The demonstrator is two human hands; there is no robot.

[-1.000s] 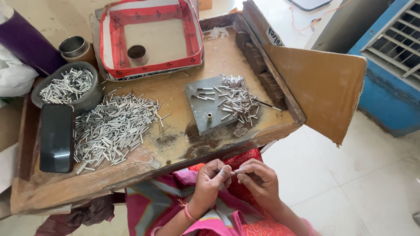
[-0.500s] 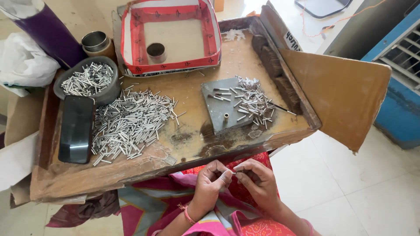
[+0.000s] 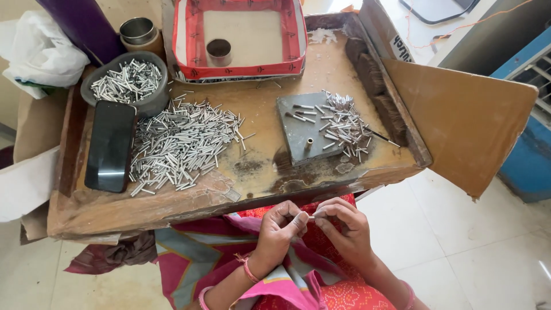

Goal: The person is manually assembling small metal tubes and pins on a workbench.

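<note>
1. Compared with half a second ago, both hands are sitting slightly lower and nearer the frame's centre bottom, while the wooden tray-like counter [image 3: 172,209] is filling more of the upper frame; the fingers are keeping the same pinch.
2. At the lower middle, the left hand [image 3: 279,228] is curling its fingertips around one end of a small thin silver metal tube [image 3: 310,216], and the right hand [image 3: 343,226] is pinching the other end, so both hands are grasping the tube between them, just below the counter's front edge and above the red and pink patterned cloth [image 3: 229,258] on the person's lap.
3. In the middle left, a loose heap of short silver metal tubes [image 3: 181,143] is lying on the counter, just beside a black flat phone [image 3: 110,144] at the left.
4. At the upper left, a grey round bowl [image 3: 127,83] is holding more tubes, touching the phone's top end.
5. Right of centre, a grey square metal plate [image 3: 304,133] is carrying a smaller scatter of tubes [image 3: 344,126].
6. At the top centre, a red-rimmed shallow cardboard box [image 3: 241,34] is holding a small dark round tin [image 3: 218,51].
</note>
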